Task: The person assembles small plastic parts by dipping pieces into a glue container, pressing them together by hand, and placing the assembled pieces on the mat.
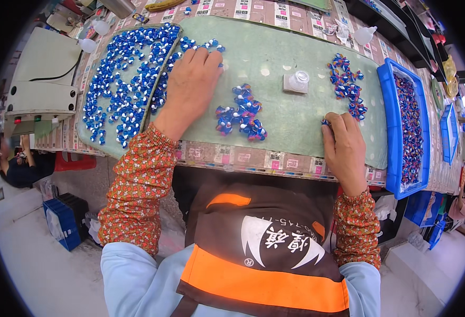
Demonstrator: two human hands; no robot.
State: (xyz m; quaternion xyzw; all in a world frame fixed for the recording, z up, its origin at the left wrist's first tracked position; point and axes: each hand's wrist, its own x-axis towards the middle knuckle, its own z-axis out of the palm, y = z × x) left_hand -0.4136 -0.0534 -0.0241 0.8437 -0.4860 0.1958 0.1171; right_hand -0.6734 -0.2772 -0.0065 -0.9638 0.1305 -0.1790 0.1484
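Observation:
My left hand (193,84) is over the green mat (275,50), its fingers curled down among small round blue-and-white pieces (203,44). What its fingertips hold is hidden. Low on the right of the mat, my right hand (345,145) pinches a small blue piece (325,122) between thumb and finger. Just beyond that hand lies a row of blue, white and reddish pieces (343,79). Between my hands sits a loose heap of pieces (243,116) in blue, white and pink. A board (98,134) at the left is spread with many blue-and-white pieces.
A small clear container (298,81) stands on a pale block at mid-mat. At the right is a blue tray (388,100) full of pieces. Squeeze bottles (364,35) and a grey machine (45,79) stand around the table. Another person (24,158) is at the far left.

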